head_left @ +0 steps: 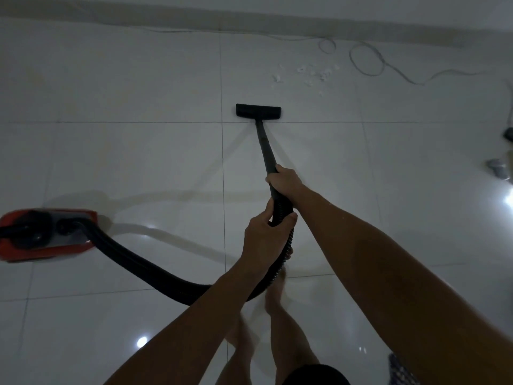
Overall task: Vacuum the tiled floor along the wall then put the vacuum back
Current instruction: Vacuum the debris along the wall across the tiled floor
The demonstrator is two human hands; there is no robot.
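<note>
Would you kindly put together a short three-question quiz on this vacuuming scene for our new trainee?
1. True or false: the floor nozzle is already on top of the white debris.
2. Which hand has its grip higher up the wand, nearer the nozzle: A) left hand B) right hand?
3. Fill in: the red vacuum body sits to the person's ____.

Key: 1 false, the debris lies beyond it toward the wall; 2 B; 3 left.

no readable text, labels, brands or numbers on anything
</note>
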